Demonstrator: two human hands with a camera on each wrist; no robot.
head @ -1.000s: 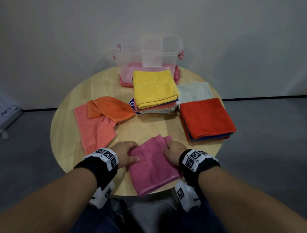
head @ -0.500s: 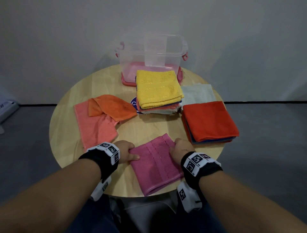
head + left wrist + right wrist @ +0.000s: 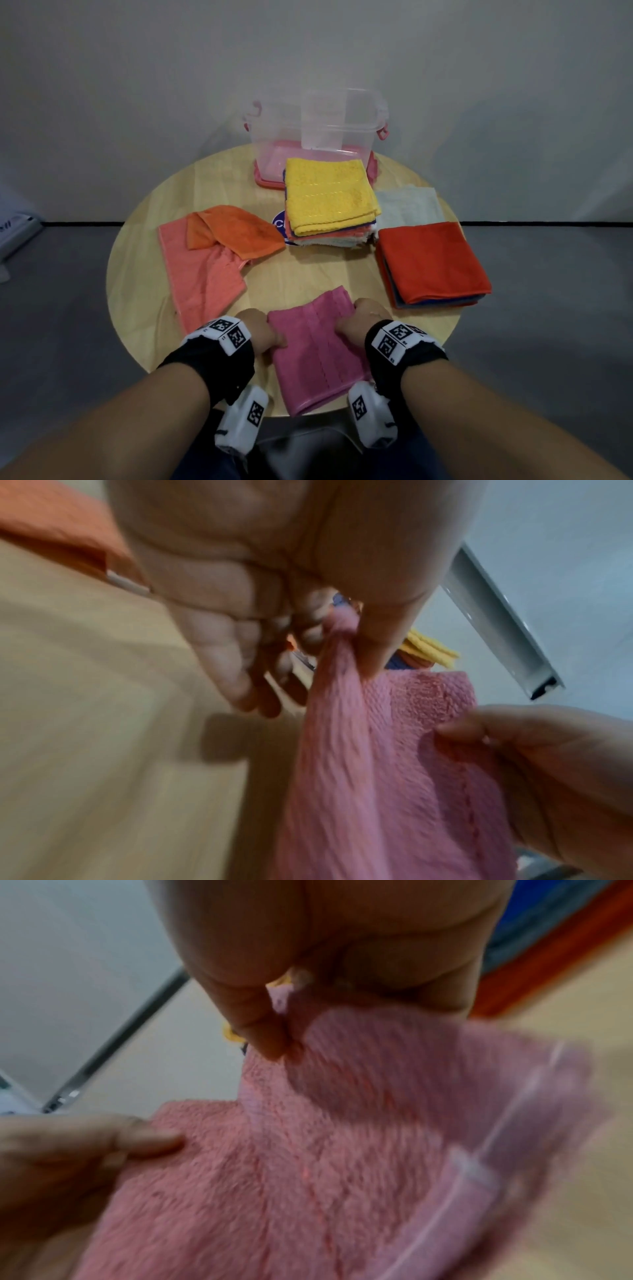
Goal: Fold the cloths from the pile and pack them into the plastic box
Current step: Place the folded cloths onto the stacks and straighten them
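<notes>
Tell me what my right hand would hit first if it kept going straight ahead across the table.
Probably the red-topped stack. The right hand, pinching the pink cloth, points away from you; bare table lies ahead, with the stack just right of that line. Depth is unclear.

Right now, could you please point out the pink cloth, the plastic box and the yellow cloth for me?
pink cloth (image 3: 318, 349), head view, middle of its top face between the hands.
plastic box (image 3: 274, 137), head view, clear front wall, left part.
yellow cloth (image 3: 329, 195), head view, centre of its top face.
</notes>
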